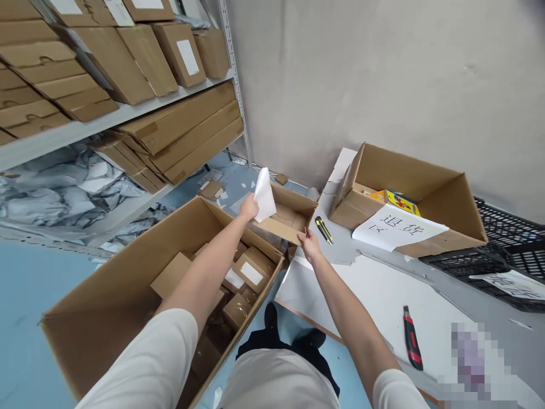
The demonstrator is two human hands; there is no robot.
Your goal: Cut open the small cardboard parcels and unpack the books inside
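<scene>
With the left hand (248, 208) closed on the white paper (264, 197) and the right hand (310, 246) gripping the edge of the open box (279, 229) by the desk's (366, 289) corner, a firm, level hold should best prevent tipping.

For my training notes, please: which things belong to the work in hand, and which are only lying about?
Apparently in use:
white sheet, in left fingers
small open box, edge in right fingers

Apparently just lying about, untouched:
yellow cutter
red cutter

Brown cartons (140, 62) on metal shelving (55, 138).
</scene>
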